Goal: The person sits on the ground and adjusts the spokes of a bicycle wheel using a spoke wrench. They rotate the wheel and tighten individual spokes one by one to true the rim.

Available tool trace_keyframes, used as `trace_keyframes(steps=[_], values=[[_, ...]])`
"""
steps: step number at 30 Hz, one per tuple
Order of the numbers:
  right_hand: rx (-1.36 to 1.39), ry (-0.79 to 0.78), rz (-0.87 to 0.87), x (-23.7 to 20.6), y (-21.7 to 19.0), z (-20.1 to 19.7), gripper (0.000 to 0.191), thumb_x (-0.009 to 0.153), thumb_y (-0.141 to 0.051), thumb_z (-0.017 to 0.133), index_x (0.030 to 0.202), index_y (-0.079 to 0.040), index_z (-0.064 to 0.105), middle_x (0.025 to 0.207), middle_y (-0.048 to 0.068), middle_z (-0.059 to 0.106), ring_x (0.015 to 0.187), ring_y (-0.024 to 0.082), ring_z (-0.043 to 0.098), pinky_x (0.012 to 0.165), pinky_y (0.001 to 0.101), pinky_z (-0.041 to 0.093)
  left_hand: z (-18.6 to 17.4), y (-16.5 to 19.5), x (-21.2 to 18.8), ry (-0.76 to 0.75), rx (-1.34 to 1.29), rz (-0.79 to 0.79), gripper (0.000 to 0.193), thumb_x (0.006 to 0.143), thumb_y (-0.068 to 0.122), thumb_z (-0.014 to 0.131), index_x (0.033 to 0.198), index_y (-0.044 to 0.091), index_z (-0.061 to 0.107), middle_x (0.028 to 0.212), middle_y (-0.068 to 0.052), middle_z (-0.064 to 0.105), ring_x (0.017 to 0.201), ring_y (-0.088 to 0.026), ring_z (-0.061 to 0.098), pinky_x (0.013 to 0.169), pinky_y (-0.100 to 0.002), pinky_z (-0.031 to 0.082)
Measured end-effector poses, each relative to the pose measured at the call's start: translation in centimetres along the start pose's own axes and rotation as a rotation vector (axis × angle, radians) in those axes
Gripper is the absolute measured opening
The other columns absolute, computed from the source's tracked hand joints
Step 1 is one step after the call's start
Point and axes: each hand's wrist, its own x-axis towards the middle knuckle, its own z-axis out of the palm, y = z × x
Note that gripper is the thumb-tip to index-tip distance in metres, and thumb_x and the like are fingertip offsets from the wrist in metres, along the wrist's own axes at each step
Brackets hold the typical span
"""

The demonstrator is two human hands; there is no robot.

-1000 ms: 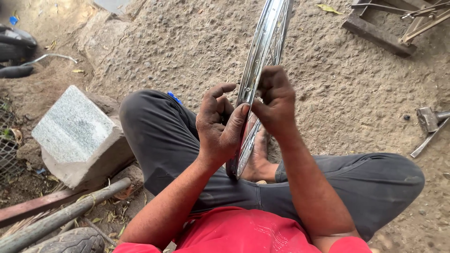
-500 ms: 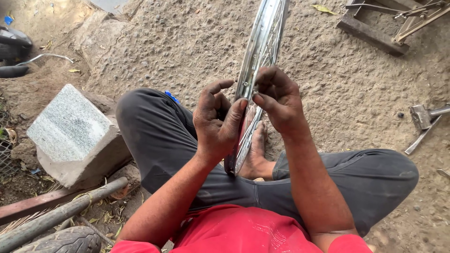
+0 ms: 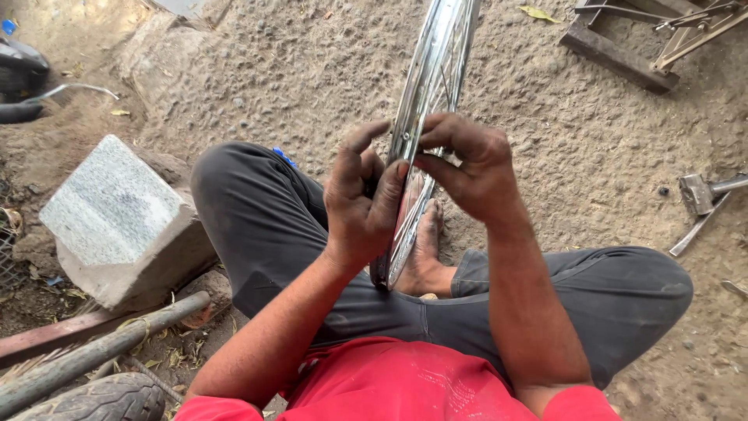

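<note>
Both hands, left hand (image 3: 362, 199) and right hand (image 3: 467, 164), on upright chrome wheel rim (image 3: 432, 86).

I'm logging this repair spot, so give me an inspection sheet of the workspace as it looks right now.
Surface: rough, dusty ground, person seated on it.
Job's things: chrome spoked wheel rim, upright on edge between the legs.
Clutter: stone block, metal pipe, tyre, hammer, wooden frame.
Grips: left hand and right hand both on the rim, fingers pinching at its edge.
Cables: nothing seen.
Surroundings: dry leaves, dark part with a bent rod at far left.
</note>
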Motion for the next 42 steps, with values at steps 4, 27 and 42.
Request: trace_keyframes(steps=[4,27,42], values=[[0.517,0.024,0.053,-0.4,0.8,0.3,0.016,0.097,0.003,0.076,0.11,-0.002,0.067,0.121,0.008,0.071,0.111,0.011,0.069,0.097,0.0257,0.061,-0.5,0.3,0.9,-0.044,0.266,0.178,0.047,0.105,0.005,0.069,0.15,0.008,0.054,0.073,0.001,0.049,0.067,-0.007,0.046,0.064,-0.027,0.042],[0.973,0.218,0.187,0.5,3.5,2.7,0.021,0.111,-0.016,0.067,0.125,-0.001,0.069,0.114,0.008,0.073,0.102,0.014,0.068,0.092,0.0274,0.056,0.0,1.7,3.6,-0.085,0.174,0.095,0.021,0.094,0.006,0.075,0.115,0.009,0.074,0.082,-0.003,0.065,0.062,-0.009,0.058,0.056,-0.026,0.045],[1.045,0.17,0.24,0.5,3.2,2.4,0.021,0.109,-0.013,0.068,0.126,-0.002,0.067,0.114,0.009,0.072,0.103,0.017,0.067,0.091,0.0306,0.055,0.3,1.4,3.8,-0.017,0.329,0.215,0.019,0.096,0.014,0.077,0.115,0.014,0.072,0.094,-0.002,0.066,0.076,-0.012,0.07,0.061,-0.026,0.055]])
